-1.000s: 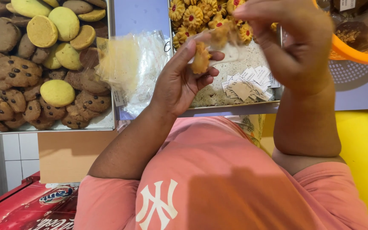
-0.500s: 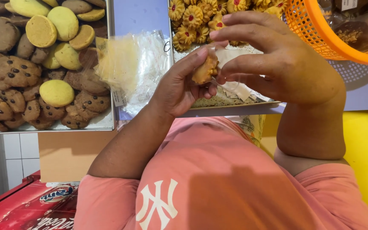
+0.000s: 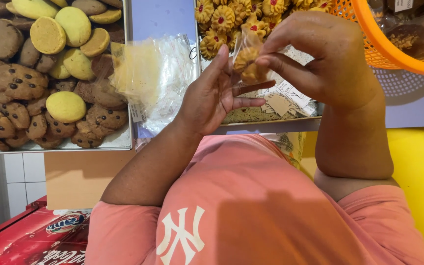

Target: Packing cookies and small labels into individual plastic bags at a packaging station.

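We are pinching a small clear bag of cookies (image 3: 249, 66) at upper centre between our left hand (image 3: 212, 98), fingers half-spread, and our right hand (image 3: 327, 59), fingertips pressed together.

We see thin, glossy clear plastic in the small bag (image 3: 248, 51) pinched around rough, crumbly biscuits (image 3: 249, 68). The stack of spare bags (image 3: 155, 73) looks equally shiny and crinkled. The orange basket (image 3: 393, 41) is smooth moulded plastic mesh. The trays' rims (image 3: 129, 88) appear metal. The pink shirt (image 3: 251, 206) is matt cloth.
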